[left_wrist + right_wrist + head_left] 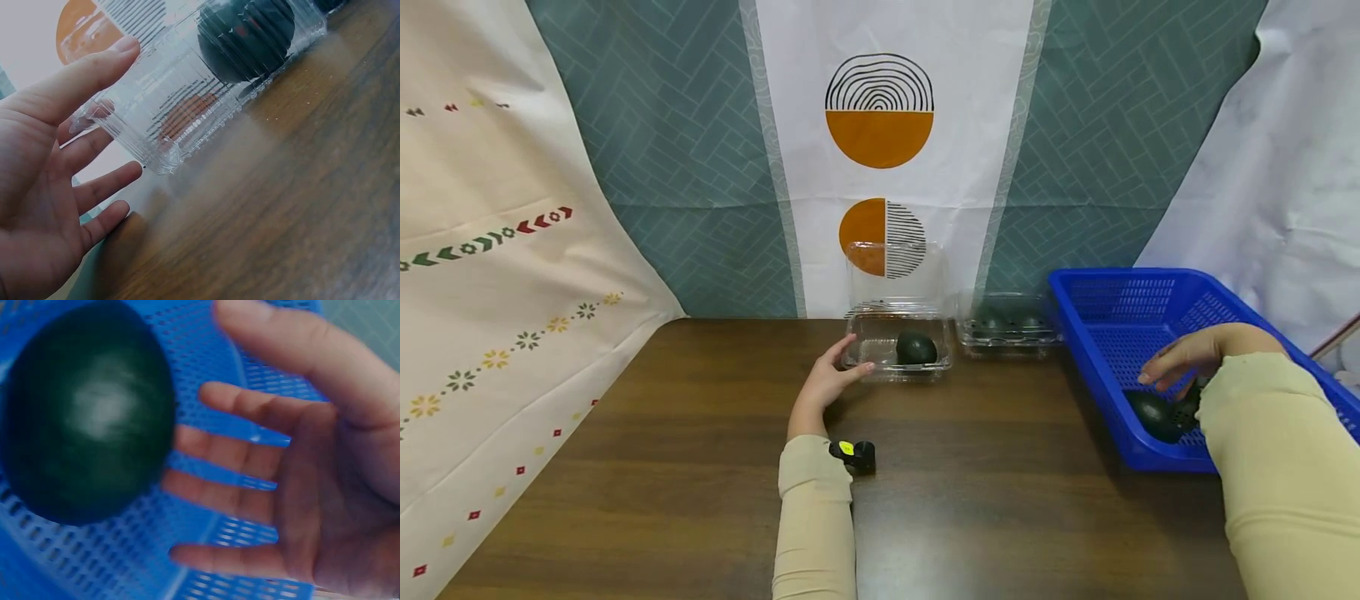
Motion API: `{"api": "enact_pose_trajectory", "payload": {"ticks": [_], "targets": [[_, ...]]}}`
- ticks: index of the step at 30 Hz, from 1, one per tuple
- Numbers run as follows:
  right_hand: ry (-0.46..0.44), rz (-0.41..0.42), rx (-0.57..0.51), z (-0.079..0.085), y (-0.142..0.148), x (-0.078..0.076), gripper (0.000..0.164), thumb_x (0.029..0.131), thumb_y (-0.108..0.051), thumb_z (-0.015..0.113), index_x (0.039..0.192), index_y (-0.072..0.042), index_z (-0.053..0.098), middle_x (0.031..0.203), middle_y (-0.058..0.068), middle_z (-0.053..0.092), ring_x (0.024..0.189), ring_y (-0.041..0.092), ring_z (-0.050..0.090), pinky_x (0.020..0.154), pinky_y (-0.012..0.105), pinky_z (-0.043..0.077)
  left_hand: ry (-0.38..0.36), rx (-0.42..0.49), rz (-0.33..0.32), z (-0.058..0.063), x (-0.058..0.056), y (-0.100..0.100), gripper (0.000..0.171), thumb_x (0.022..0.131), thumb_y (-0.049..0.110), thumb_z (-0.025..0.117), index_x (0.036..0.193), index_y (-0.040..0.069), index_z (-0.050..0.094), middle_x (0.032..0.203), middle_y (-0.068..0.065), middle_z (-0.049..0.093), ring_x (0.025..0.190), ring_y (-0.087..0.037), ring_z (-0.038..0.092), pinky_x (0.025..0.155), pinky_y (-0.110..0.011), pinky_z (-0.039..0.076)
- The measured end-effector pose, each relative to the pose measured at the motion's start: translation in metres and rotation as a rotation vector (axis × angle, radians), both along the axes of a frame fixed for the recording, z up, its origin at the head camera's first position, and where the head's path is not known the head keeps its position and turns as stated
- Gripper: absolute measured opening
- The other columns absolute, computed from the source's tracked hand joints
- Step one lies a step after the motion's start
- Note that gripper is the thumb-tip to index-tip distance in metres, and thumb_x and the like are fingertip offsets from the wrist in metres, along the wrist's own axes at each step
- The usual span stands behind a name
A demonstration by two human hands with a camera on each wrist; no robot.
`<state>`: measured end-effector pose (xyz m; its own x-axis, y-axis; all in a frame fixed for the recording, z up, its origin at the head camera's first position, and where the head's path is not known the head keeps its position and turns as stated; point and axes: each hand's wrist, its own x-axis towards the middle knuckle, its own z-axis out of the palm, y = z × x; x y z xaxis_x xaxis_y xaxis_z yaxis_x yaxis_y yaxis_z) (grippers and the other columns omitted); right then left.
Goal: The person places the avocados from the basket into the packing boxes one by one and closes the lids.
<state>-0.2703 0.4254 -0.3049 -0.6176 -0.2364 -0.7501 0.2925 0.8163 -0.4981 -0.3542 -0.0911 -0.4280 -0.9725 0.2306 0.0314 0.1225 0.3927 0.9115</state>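
Note:
A clear plastic clamshell container [871, 348] stands with its lid raised at the table's back, holding one dark green avocado [916, 348] in its right half. My left hand [824, 385] holds its left end; in the left wrist view the thumb lies over the near side, and a finger shows behind the clear wall. Inside the blue basket [1105, 408] my right hand [1198, 354] hovers above dark green avocados [1150, 414], part hidden by the sleeve. In the right wrist view its fingers extend beside an avocado [87, 419], with nothing in the palm.
A second clear container [1009, 329], closed with dark avocados inside, stands between the first one and the basket. A patterned cloth [880, 192] hangs behind the brown wooden table [970, 467]. A black strap device [856, 456] is on my left wrist.

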Motion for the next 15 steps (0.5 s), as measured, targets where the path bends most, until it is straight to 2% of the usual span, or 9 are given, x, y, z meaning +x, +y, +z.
{"api": "enact_pose_trajectory", "payload": {"ticks": [3,4,6,10,15], "targets": [[-0.016,0.056,0.023,-0.012,-0.004,0.002,0.073,0.089,-0.034,0.057,0.133,0.018,0.029,0.127,0.034,0.044,0.121,0.047,0.039,0.097,0.057,0.032,-0.002,0.001,0.005,0.0,0.0,0.0,0.075,0.079,0.036,0.073,0.143,0.021,0.037,0.148,-0.01,0.03,0.134,-0.03,0.027,0.106,-0.048,0.025],[-0.026,0.065,0.037,-0.015,-0.005,0.002,0.072,0.089,-0.034,0.057,0.133,0.017,0.032,0.125,0.034,0.046,0.119,0.046,0.041,0.097,0.056,0.032,0.001,0.004,0.002,0.0,0.0,0.0,0.075,0.079,0.036,0.073,0.143,0.02,0.037,0.147,-0.01,0.031,0.134,-0.03,0.027,0.106,-0.048,0.025],[-0.045,0.043,0.051,-0.019,-0.008,0.003,0.065,0.088,-0.034,0.058,0.128,0.015,0.041,0.119,0.03,0.052,0.113,0.041,0.048,0.096,0.051,0.037,0.001,0.012,-0.002,0.0,0.0,0.001,0.075,0.079,0.035,0.073,0.143,0.02,0.037,0.147,-0.009,0.031,0.134,-0.03,0.027,0.106,-0.048,0.025],[-0.104,-0.041,0.03,-0.023,-0.013,0.004,0.043,0.086,-0.032,0.057,0.109,0.004,0.061,0.103,0.013,0.064,0.095,0.022,0.058,0.086,0.037,0.046,0.001,0.028,-0.007,0.001,-0.001,0.002,0.075,0.079,0.035,0.073,0.143,0.019,0.037,0.147,-0.01,0.032,0.134,-0.03,0.027,0.106,-0.047,0.025],[-0.149,-0.056,-0.011,-0.025,-0.014,0.002,0.033,0.083,-0.029,0.055,0.101,-0.003,0.065,0.097,0.006,0.065,0.089,0.016,0.06,0.083,0.031,0.047,-0.006,0.024,-0.002,0.001,-0.002,0.003,0.077,0.079,0.037,0.074,0.143,0.019,0.036,0.147,-0.011,0.031,0.134,-0.031,0.026,0.106,-0.049,0.025]]}}
